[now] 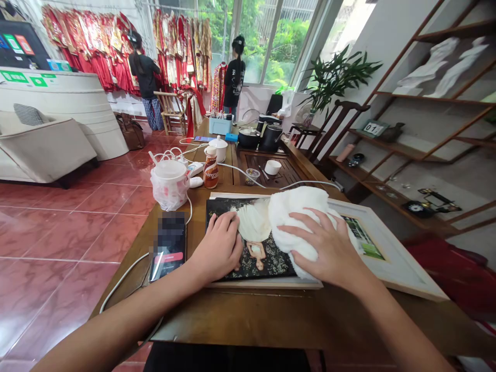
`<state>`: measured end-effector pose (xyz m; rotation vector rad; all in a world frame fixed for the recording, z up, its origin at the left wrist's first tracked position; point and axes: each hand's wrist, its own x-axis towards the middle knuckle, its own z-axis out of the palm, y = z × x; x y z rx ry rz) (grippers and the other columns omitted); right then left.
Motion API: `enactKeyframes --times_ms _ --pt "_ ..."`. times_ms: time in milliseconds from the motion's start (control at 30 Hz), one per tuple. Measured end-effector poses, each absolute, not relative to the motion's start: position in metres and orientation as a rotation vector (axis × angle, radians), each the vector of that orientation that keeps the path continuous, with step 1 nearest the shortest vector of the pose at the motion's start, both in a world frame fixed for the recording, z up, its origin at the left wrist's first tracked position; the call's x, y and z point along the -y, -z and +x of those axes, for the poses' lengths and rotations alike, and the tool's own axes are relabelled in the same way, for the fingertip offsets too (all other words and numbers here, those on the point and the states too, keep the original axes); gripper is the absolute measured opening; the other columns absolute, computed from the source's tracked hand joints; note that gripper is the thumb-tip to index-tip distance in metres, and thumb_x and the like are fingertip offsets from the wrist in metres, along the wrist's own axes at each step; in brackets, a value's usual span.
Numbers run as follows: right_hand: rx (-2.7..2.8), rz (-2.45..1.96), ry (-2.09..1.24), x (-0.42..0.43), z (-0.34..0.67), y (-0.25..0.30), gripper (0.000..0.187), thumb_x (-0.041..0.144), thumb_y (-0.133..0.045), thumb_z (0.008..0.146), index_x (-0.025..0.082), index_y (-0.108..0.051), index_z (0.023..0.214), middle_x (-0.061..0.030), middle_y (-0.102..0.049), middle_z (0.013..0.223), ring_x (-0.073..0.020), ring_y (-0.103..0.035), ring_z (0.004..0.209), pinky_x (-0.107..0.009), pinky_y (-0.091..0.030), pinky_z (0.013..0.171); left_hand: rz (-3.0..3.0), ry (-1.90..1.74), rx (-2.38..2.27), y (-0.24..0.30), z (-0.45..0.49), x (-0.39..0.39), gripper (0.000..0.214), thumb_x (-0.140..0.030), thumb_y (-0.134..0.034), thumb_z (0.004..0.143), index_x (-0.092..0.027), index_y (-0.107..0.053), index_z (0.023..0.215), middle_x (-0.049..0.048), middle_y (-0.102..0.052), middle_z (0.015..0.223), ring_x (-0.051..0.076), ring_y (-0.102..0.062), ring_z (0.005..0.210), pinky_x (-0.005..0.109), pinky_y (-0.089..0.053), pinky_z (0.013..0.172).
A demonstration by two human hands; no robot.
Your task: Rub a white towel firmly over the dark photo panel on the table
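Observation:
A framed photo (271,258) with a dark picture lies flat on the wooden table (248,315) in front of me. My left hand (219,247) rests on its left part, fingers curled loosely and pressing down on the glass. My right hand (323,245) lies spread over a white cloth (294,206) that is bunched on the right part of the photo. A second, white-framed picture (387,253) lies under the cloth's right side, reaching toward the table's right edge.
A phone (169,245) on a cable lies left of the photo. Behind it stand a bagged white cup (169,183), a Nescafe bottle (211,168), a tea tray with pots (267,165). Two people stand far back by red garments. Wooden shelves (426,129) line the right.

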<state>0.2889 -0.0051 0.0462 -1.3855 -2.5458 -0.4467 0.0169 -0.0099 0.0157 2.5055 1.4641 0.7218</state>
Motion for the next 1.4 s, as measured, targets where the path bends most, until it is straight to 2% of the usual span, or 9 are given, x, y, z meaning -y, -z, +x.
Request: enactKeyframes --times_ms 133,400,533,700,1033,1267,1400 --pt "2.519 -1.357 0.334 0.013 0.26 -0.045 0.044 0.042 -0.06 0.079 0.04 -0.063 0.122 -0.0028 -0.057 0.136 -0.0383 -0.036 0.131 -0.062 -0.021 0.101 2.519 -0.704 -1.454 -0.014 0.017 0.008 0.042 -0.015 -0.037 0.092 -0.012 -0.045 0.133 0.018 -0.046 0.142 0.029 -0.038 0.138 0.055 -0.023 0.116" --pt "2.443 -1.387 0.249 0.026 0.199 -0.045 0.044 0.051 -0.056 0.082 0.034 -0.064 0.122 -0.0039 -0.057 0.136 -0.0383 -0.035 0.131 -0.061 -0.016 0.105 2.535 -0.658 -1.444 -0.017 0.018 0.009 0.045 -0.014 -0.037 0.089 -0.012 -0.045 0.133 0.0186 -0.046 0.141 0.029 -0.038 0.138 0.055 -0.024 0.115" --pt "2.457 -1.379 0.262 0.025 0.203 -0.044 0.042 0.048 -0.055 0.084 0.035 -0.064 0.122 -0.004 -0.057 0.137 -0.038 -0.035 0.131 -0.061 -0.019 0.103 2.553 -0.637 -1.439 -0.017 0.018 0.009 0.044 -0.016 -0.036 0.091 -0.009 -0.045 0.133 0.02 -0.045 0.142 0.03 -0.037 0.138 0.055 -0.024 0.115" --pt "2.44 -1.422 0.353 0.02 0.218 -0.043 0.04 0.045 -0.055 0.084 0.035 -0.065 0.121 -0.0051 -0.058 0.135 -0.0377 -0.036 0.13 -0.061 -0.021 0.101 2.547 -0.659 -1.44 -0.017 0.017 0.009 0.043 -0.015 -0.037 0.09 -0.013 -0.045 0.132 0.0189 -0.047 0.14 0.03 -0.039 0.137 0.057 -0.025 0.114" --pt "2.331 -1.556 0.492 0.008 0.27 -0.038 0.038 0.042 -0.056 0.081 0.037 -0.066 0.118 -0.0039 -0.06 0.132 -0.0377 -0.042 0.125 -0.06 -0.026 0.095 2.551 -0.691 -1.449 -0.015 0.016 0.009 0.043 -0.014 -0.035 0.091 -0.01 -0.045 0.132 0.0186 -0.047 0.14 0.03 -0.039 0.136 0.054 -0.025 0.115" --pt "2.482 -1.398 0.32 0.019 0.272 -0.04 0.038 0.042 -0.059 0.08 0.043 -0.066 0.117 0.0003 -0.061 0.13 -0.0374 -0.039 0.129 -0.059 -0.025 0.097 2.542 -0.704 -1.45 -0.013 0.016 0.007 0.042 -0.013 -0.033 0.092 -0.01 -0.046 0.132 0.0178 -0.047 0.14 0.029 -0.04 0.135 0.054 -0.025 0.115" --pt "2.526 -1.3 0.174 0.036 0.253 -0.046 0.039 0.042 -0.063 0.078 0.044 -0.066 0.117 0.0025 -0.061 0.13 -0.0361 -0.039 0.129 -0.06 -0.018 0.104 2.536 -0.71 -1.449 -0.013 0.018 0.007 0.042 -0.013 -0.034 0.092 -0.011 -0.046 0.132 0.0183 -0.046 0.141 0.029 -0.039 0.136 0.054 -0.025 0.115"
